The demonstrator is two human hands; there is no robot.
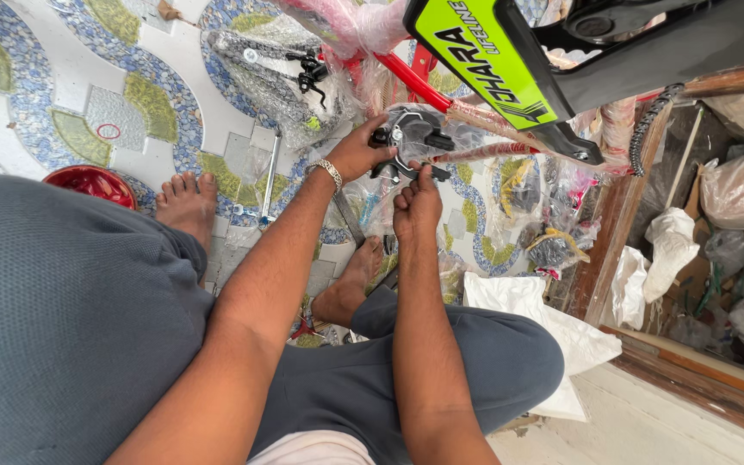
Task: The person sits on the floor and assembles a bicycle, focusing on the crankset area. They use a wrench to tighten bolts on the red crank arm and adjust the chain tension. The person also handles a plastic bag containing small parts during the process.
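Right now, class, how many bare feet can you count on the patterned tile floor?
2. One bare foot lies flat beside the round red bowl. The other bare foot shows between the person's forearms, below the left hand and right hand; part of it is hidden.

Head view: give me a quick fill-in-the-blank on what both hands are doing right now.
1. Both hands grip a black bicycle part wrapped in clear ____.
2. The left hand wears a ____ bracelet at its wrist.
3. The right hand holds the part's ____ edge.
4. A ____ bowl sits on the tiled floor.

Missing: plastic; metal; lower; red
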